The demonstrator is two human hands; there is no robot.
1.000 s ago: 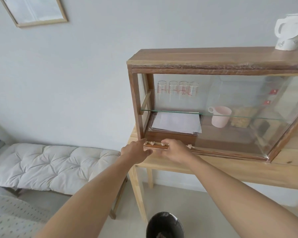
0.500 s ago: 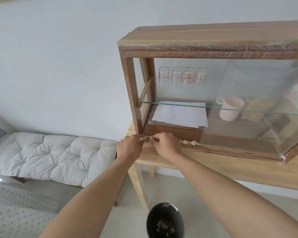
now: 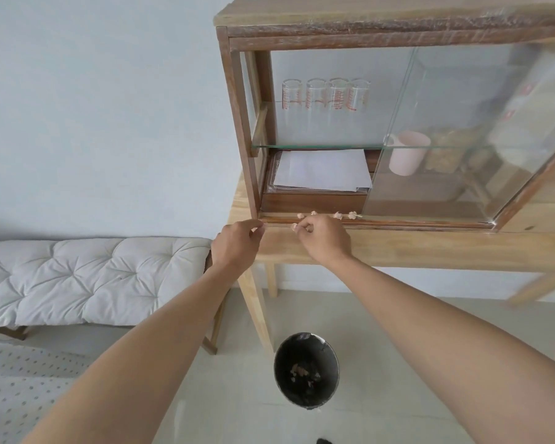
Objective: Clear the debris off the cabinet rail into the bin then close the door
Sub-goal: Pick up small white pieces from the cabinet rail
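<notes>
A wooden table (image 3: 430,248) carries the cabinet (image 3: 382,24); floor (image 3: 237,395) holds the bin (image 3: 305,370).

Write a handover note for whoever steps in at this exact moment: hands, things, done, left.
Left hand: fingers pinched at the rail's left end; what it holds, if anything, is too small to tell.
Right hand: pinched on a small pale bit of debris just below the rail.
Four debris pieces sit in a row on the rail.
Bin on the floor below already has scraps in it.
Glass door is slid right, left half open.
Left: drop held bits, clear the remaining pieces, close the door.
</notes>
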